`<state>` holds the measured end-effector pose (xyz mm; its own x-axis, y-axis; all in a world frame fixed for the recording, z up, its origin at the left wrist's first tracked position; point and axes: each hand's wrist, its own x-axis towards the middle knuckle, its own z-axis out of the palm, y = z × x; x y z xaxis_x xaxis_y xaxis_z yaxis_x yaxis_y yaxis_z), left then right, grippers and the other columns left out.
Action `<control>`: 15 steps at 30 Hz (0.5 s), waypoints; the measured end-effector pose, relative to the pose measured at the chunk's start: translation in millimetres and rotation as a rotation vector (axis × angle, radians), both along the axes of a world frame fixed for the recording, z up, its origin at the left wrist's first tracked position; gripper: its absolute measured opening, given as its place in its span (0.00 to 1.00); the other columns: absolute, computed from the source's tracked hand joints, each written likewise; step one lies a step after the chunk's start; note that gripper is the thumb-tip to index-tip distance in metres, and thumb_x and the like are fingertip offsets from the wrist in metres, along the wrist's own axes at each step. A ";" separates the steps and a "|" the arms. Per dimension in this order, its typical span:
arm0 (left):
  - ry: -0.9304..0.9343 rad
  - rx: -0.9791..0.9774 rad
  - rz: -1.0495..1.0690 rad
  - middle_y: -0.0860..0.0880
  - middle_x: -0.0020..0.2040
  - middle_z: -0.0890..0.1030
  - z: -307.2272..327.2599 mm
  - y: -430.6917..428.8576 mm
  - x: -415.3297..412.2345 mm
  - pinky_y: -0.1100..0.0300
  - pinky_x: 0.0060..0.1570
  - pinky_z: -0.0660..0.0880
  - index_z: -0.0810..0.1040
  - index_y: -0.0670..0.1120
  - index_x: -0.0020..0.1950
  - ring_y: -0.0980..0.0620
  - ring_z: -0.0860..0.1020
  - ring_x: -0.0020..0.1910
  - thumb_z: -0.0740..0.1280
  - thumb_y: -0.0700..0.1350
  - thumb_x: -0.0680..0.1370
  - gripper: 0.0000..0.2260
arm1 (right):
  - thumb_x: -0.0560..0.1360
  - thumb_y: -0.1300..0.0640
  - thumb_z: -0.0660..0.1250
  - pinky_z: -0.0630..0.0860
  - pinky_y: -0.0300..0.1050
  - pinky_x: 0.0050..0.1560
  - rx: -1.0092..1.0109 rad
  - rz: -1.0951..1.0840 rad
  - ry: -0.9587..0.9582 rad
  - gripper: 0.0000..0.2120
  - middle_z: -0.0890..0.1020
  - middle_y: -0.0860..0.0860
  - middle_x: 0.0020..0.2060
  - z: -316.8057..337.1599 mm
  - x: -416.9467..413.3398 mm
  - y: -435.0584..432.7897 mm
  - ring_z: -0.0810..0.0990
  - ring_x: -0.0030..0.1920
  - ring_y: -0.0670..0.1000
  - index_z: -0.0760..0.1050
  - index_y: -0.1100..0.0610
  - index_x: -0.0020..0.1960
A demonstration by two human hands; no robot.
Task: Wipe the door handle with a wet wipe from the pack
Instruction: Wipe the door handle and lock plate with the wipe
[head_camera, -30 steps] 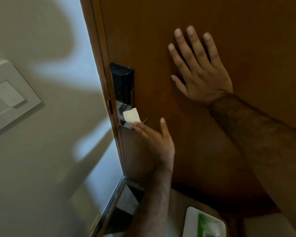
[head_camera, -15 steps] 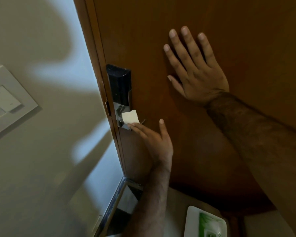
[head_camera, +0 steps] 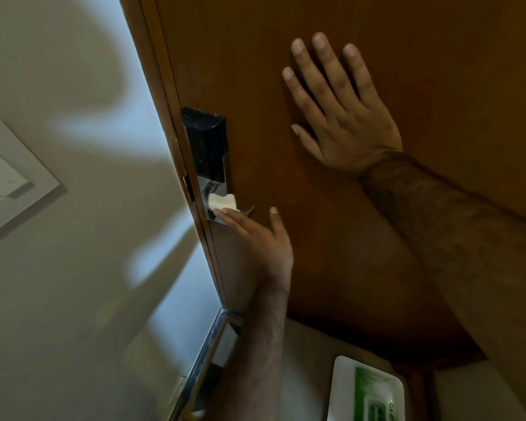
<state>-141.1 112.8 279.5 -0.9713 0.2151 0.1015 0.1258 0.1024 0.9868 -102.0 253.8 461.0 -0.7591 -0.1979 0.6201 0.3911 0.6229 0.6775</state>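
Observation:
A brown wooden door point(head_camera: 377, 268) carries a black and silver electronic lock plate point(head_camera: 207, 147) near its left edge. The metal handle point(head_camera: 247, 210) sticks out below the plate, mostly hidden. My left hand point(head_camera: 255, 238) reaches up and presses a folded white wet wipe point(head_camera: 222, 202) against the handle's base with its fingertips. My right hand point(head_camera: 340, 107) lies flat on the door, fingers spread, holding nothing. The white and green wipe pack point(head_camera: 368, 393) lies at the bottom of the view.
A pale wall point(head_camera: 73, 268) fills the left side, with a white switch plate point(head_camera: 9, 177) on it. The door's edge and frame point(head_camera: 164, 117) run diagonally down to a dark threshold strip point(head_camera: 207, 354). The pack rests on a beige surface point(head_camera: 310, 375).
My left hand and the wipe have shifted only a little on the handle. My right hand stays flat on the door. The view has drifted slightly.

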 end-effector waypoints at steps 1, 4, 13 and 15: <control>-0.014 0.020 0.021 0.44 0.86 0.37 2.5 0.2 -10.5 0.47 0.76 0.70 0.33 0.46 0.83 0.42 0.54 0.83 0.66 0.52 0.84 0.44 | 0.89 0.44 0.47 0.46 0.64 0.82 -0.002 -0.004 0.001 0.33 0.54 0.62 0.86 0.0 0.6 0.2 0.55 0.85 0.65 0.47 0.61 0.88; -0.087 0.119 0.062 0.44 0.86 0.39 10.4 1.5 -20.0 0.41 0.77 0.67 0.34 0.46 0.83 0.42 0.50 0.84 0.66 0.48 0.84 0.43 | 0.89 0.44 0.47 0.46 0.64 0.82 0.003 -0.011 -0.002 0.33 0.54 0.62 0.86 0.7 0.6 0.2 0.55 0.85 0.65 0.47 0.61 0.88; -0.357 0.421 0.305 0.55 0.50 0.84 4.1 -16.5 -26.1 0.74 0.39 0.78 0.76 0.39 0.66 0.70 0.83 0.43 0.73 0.43 0.80 0.18 | 0.89 0.44 0.47 0.45 0.64 0.82 0.012 -0.065 -0.026 0.34 0.53 0.62 0.86 3.6 1.8 -3.1 0.55 0.85 0.65 0.47 0.61 0.88; -0.398 0.419 0.324 0.45 0.51 0.87 0.5 -23.6 -40.4 0.68 0.40 0.82 0.80 0.37 0.61 0.63 0.86 0.44 0.73 0.44 0.80 0.13 | 0.89 0.44 0.48 0.46 0.64 0.82 0.024 -0.081 -0.020 0.34 0.54 0.62 0.86 2.2 1.7 -3.8 0.55 0.85 0.65 0.47 0.61 0.88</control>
